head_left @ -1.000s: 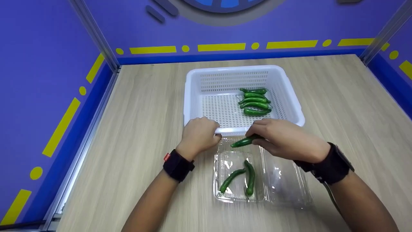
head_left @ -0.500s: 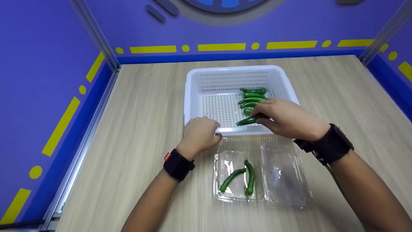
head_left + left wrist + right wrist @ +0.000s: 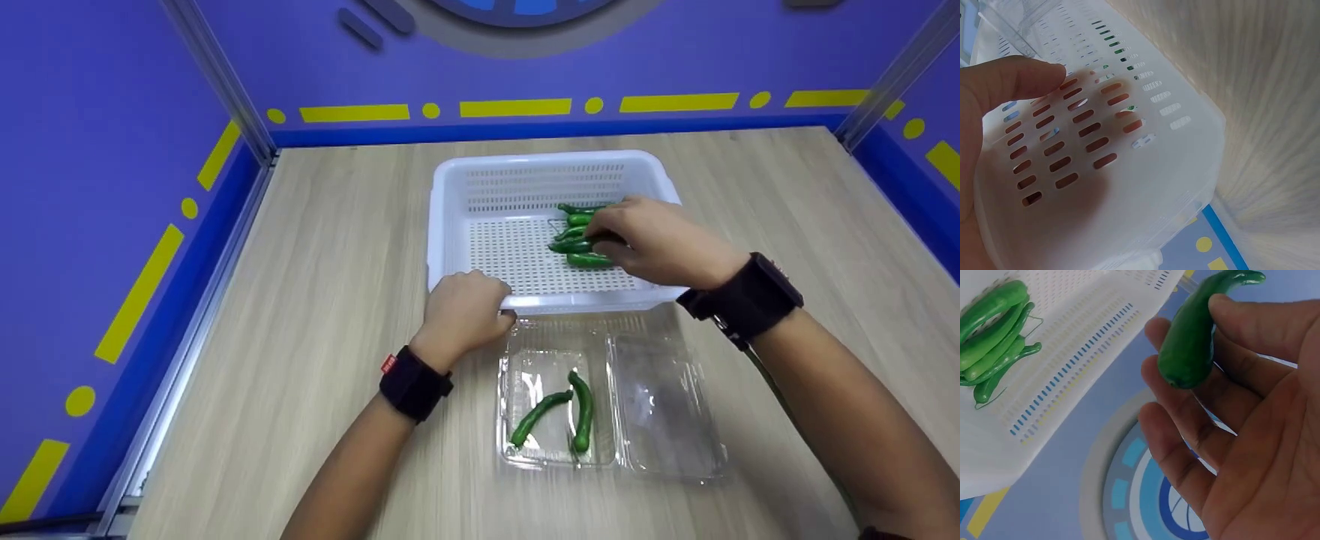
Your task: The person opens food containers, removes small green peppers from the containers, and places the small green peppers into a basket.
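Observation:
My left hand grips the near rim of the white perforated basket at its left corner. In the left wrist view, the thumb lies against the basket's outer wall. Between the thumb and fingers of my right hand is a dark green chili pepper, held over the basket's right side. Several green peppers lie side by side beneath it, partly hidden by that hand. A clear plastic clamshell box stands opened in front of the basket, holding two thin curved green peppers.
The clamshell's transparent lid lies flat to the right of its base. Wood-grain tabletop surrounds everything. Blue-purple panels with yellow markings wall off the back and both sides. A thin cable runs along the right forearm.
My right hand has carried the pepper forward from above the clamshell, across the basket's near rim, to over the peppers inside. The left hand has stayed on the rim.

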The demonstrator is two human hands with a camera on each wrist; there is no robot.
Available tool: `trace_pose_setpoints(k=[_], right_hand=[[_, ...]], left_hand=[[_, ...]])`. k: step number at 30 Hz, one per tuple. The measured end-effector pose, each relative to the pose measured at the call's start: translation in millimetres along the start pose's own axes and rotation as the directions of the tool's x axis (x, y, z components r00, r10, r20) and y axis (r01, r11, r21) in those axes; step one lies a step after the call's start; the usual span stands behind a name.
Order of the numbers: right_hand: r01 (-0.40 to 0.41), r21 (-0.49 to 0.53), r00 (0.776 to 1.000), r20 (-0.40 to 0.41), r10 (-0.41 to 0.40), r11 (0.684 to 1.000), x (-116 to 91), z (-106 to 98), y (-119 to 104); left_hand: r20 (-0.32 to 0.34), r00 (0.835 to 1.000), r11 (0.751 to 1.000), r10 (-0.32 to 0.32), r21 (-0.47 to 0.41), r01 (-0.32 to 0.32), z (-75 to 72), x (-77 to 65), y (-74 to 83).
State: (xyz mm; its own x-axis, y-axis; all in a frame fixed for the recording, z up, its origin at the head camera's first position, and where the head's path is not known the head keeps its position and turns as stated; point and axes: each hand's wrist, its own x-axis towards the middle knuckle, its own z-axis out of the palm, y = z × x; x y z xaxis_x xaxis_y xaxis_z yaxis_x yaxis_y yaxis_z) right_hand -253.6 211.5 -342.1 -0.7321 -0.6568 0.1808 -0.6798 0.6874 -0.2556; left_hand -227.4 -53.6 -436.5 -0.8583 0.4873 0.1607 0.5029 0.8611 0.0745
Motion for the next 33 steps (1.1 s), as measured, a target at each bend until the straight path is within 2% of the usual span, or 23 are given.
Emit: trace_pose_setpoints(k=[14, 19, 27, 33], right_hand=[[-0.109, -0.048, 0.987, 0.111, 0.113, 0.993, 18, 5, 27], [-0.157, -0.106, 0.972, 0.161, 0.173, 0.982, 24, 8, 33], [-0.147, -0.169, 0.955, 0.234, 0.185, 0.975, 34, 15, 44], [-0.18, -0.216, 0.925, 0.295, 0.24, 0.96, 40, 22, 50]], left_hand=[[0.018, 1.0, 1.0, 0.004, -0.012, -0.003, -2.2, 0.8, 1.0], [0.031, 1.0, 1.0, -0.005, -0.016, 0.006, -2.0, 0.2, 0.8], [0.017, 1.0, 1.0, 0.001, -0.017, -0.001, -0.7, -0.1, -0.2], [0.034, 0.999, 1.0, -0.006, -0.027, 0.007, -1.8, 0.3, 0.0]])
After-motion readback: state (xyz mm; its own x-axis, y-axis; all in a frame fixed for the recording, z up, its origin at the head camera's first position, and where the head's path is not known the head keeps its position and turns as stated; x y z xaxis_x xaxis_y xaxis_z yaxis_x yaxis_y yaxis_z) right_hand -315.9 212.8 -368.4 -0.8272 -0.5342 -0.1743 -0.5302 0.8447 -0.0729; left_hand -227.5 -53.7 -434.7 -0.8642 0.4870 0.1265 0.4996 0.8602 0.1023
